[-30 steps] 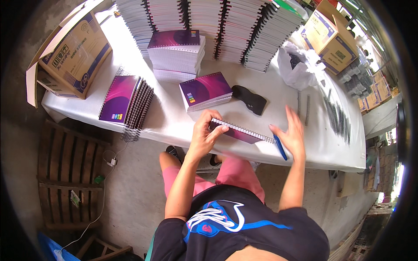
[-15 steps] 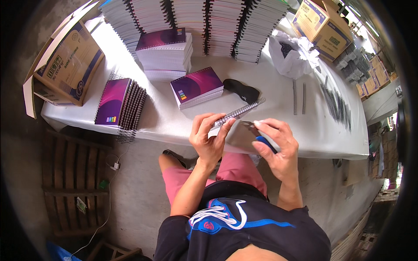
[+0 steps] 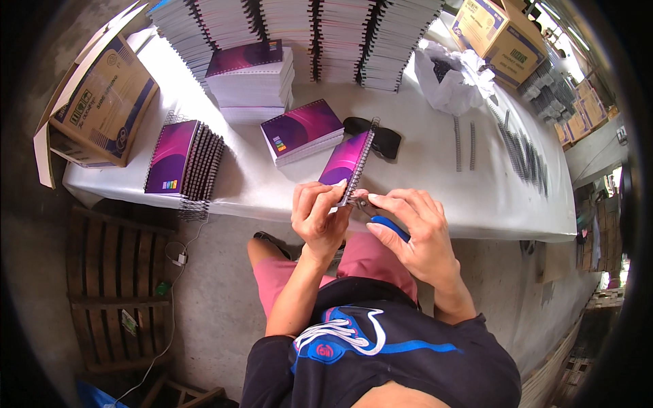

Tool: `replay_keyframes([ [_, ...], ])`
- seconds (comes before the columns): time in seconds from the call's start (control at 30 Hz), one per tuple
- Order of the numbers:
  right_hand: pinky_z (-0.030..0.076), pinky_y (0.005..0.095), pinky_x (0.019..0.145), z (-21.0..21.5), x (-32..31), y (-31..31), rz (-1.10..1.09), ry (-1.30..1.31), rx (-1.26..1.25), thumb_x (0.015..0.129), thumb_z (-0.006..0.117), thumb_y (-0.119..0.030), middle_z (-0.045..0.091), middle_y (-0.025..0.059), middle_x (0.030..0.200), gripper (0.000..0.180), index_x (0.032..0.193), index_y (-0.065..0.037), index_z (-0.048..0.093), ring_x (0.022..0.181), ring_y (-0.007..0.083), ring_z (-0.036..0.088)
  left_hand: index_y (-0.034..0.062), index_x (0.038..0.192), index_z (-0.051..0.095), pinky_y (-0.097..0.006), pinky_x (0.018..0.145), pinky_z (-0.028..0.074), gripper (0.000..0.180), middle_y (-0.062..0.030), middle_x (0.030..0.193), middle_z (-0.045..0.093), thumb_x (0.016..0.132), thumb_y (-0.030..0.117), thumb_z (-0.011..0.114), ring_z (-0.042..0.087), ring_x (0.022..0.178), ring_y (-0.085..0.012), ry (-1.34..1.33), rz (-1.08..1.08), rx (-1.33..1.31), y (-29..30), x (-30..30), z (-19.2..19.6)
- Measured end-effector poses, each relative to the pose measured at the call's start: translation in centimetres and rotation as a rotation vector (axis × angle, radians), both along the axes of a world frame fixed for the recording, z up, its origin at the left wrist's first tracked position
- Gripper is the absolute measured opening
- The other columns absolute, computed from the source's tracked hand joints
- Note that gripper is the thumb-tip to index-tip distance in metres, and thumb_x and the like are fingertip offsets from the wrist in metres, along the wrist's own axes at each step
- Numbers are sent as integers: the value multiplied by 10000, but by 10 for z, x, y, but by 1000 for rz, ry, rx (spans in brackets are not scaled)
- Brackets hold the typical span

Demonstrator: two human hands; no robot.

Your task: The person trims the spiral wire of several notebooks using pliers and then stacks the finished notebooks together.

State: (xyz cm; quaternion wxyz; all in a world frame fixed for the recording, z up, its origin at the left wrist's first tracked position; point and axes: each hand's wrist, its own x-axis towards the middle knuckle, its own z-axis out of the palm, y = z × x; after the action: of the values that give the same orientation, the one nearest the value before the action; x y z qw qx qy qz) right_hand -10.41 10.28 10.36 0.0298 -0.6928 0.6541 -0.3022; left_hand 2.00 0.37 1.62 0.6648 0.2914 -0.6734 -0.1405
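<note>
A purple spiral notebook [image 3: 347,158] is tilted up over the table's front edge, its wire coil along the right side. My left hand [image 3: 320,212] is closed on its lower end, thumb on the cover. In my right hand [image 3: 418,228] is a pair of pliers [image 3: 389,226] with blue handles; the metal jaws are at the coil's lower end. Whether the jaws are gripping the wire is too small to tell. Just behind the notebook lie a stack of purple-covered pages [image 3: 303,132] and a black flat object [image 3: 384,143].
Coil-bound purple notebooks [image 3: 173,156] are piled at left, beside an open carton [image 3: 102,102]. Tall paper stacks [image 3: 286,34] line the back. To the right are a white plastic bag [image 3: 449,81], loose wire coils [image 3: 527,160] and another carton [image 3: 500,41]. A wooden slatted chair [image 3: 119,285] stands at lower left.
The notebook has turned from edge-on to show its purple cover, its coil now pointing more away from me. My right hand has brought the pliers left to the coil's near end.
</note>
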Motion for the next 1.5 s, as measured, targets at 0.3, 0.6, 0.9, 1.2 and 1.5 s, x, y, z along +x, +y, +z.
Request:
replay_keyframes([
  [0.3,456,299,693,-8,-10,3,153,-704,390,908,588,-281,619,40,874,281,1092,-70,609,758,165,582,45,847,682,-297,576,447,364,-15,729,566,515,-35,806,519,682,-187,64,14,-64,4,-7,-2],
  [0.6,451,356,830,-34,-18,-3,48,-437,132,918,558,-256,601,127,1049,292,1123,-49,572,970,254,586,29,989,599,-217,658,394,344,-30,779,511,704,17,790,477,717,-117,156,24,179,0,4,0],
  [0.9,265,428,1086,-57,-51,-43,-130,-3,-77,887,574,-414,471,122,1327,551,1361,-167,440,1237,282,442,36,1106,469,-210,854,344,156,-43,1059,449,970,110,490,434,920,-82,676,-116,235,1,49,33],
  [1.2,499,224,782,30,112,-202,635,-1604,144,801,673,30,646,74,1010,431,1208,-34,546,910,127,617,4,1199,493,-233,791,400,282,-49,1001,524,954,137,537,481,901,-92,369,384,65,-31,165,89],
  [1.5,426,230,634,58,142,-330,1230,-1448,294,895,584,-350,607,39,920,441,1217,-52,529,599,62,454,22,1146,586,-303,875,427,380,-108,993,635,979,342,468,571,944,-185,304,255,529,-123,206,16],
])
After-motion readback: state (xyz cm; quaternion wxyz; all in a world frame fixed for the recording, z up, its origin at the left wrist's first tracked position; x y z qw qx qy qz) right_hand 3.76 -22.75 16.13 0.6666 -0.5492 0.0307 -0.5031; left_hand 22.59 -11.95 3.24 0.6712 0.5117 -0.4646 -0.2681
